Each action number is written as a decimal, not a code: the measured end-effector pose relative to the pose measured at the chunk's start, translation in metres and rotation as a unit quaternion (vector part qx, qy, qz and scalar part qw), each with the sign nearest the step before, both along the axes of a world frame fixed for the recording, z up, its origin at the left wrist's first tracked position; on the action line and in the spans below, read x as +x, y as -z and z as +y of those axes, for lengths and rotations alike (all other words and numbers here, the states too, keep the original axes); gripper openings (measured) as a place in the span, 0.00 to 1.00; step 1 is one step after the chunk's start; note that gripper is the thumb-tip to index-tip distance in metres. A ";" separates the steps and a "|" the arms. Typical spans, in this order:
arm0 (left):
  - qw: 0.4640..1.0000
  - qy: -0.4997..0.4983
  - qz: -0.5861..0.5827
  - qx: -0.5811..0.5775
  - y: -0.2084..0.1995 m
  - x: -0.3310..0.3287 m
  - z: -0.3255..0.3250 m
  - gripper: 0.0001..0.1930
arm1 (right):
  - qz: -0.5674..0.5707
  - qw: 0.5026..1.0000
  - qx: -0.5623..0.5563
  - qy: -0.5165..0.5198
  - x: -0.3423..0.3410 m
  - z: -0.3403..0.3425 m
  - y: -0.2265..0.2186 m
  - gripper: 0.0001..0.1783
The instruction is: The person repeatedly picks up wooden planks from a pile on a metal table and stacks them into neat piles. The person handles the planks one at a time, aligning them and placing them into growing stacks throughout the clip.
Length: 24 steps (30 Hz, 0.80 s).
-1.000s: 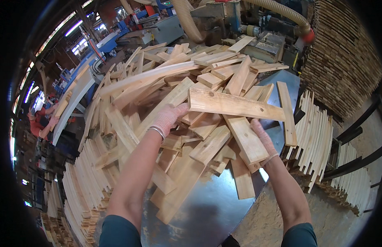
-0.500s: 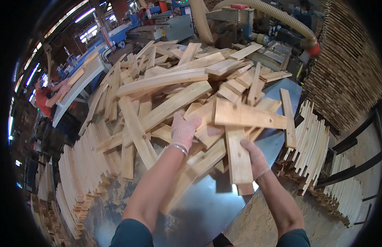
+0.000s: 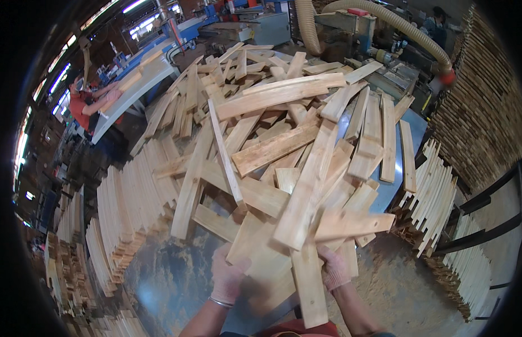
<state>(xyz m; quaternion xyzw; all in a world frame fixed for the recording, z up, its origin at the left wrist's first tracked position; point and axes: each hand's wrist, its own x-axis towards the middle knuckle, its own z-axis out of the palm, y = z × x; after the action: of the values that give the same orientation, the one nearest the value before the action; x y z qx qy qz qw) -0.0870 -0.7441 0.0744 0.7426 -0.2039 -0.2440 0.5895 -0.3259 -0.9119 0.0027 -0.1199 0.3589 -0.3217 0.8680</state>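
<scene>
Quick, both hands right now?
Left hand: closed on the wide wooden board, at its left edge.
Right hand: beside the narrow wooden board; fingers partly hidden, grip can't be told.

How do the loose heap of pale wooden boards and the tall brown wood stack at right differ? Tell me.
The loose heap of pale wooden boards lies jumbled, pieces crossing at many angles; the tall brown wood stack stands in orderly layers. The heap looks lighter, the stack darker. Both consist of many wooden pieces.
</scene>
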 end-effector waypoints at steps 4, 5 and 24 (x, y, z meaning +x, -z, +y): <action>0.991 -0.055 0.125 -0.009 -0.014 -0.014 0.083 0.29 | 0.060 0.997 0.005 -0.043 0.020 0.071 0.007 0.40; 0.989 -0.061 0.134 0.010 0.001 -0.011 0.122 0.31 | 0.054 0.996 0.003 -0.069 0.022 0.098 0.000 0.42; 0.937 -0.181 0.148 0.261 0.009 0.005 0.624 0.35 | 0.173 0.565 -0.464 -0.660 0.206 0.464 0.027 0.24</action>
<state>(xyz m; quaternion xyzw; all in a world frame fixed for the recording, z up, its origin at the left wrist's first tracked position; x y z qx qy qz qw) -0.0819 -0.1200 0.0651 0.8501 0.0939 -0.2851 0.4327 -0.1203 -0.4478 -0.0248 -0.7633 0.1242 0.2451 0.5847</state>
